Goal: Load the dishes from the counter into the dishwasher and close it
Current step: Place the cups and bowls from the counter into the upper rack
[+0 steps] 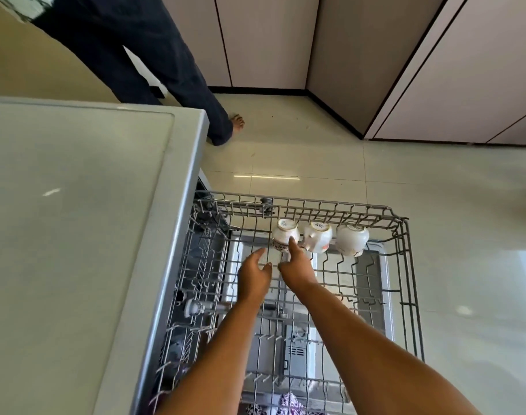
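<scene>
The grey wire upper rack of the dishwasher is pulled out over the open door. Three white cups stand upside down along its far edge: the left cup, the middle cup and the right cup. My right hand reaches over the rack with its index finger touching the left cup. Beside it, my left hand hovers over the rack wires with fingers apart and nothing in it.
The grey counter top fills the left side. Another person's dark-trousered legs and bare foot stand on the tiled floor beyond the counter. Pale cabinet doors line the back and right.
</scene>
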